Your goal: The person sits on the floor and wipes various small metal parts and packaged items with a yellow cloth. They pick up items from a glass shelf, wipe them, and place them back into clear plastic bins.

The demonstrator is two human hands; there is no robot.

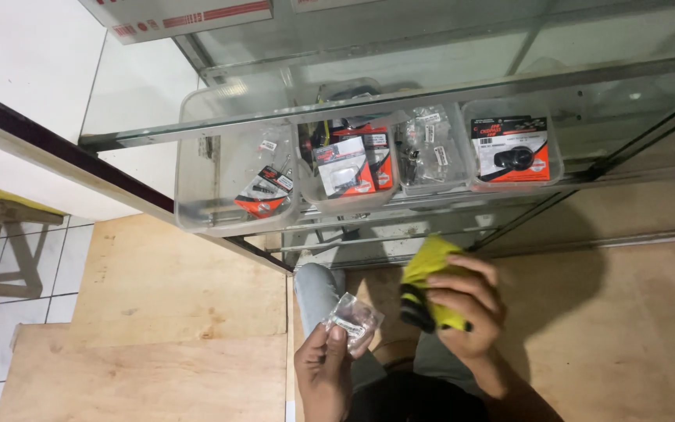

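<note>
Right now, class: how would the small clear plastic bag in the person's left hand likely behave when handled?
The small clear bag looks crinkled, so probably floppy and light. Its glossy film may be slippery; the left hand pinches it. The small parts inside could shift.

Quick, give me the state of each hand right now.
Left hand: closed, fingers pinching a small clear plastic packet.
Right hand: closed around a yellow and black cloth.
</note>
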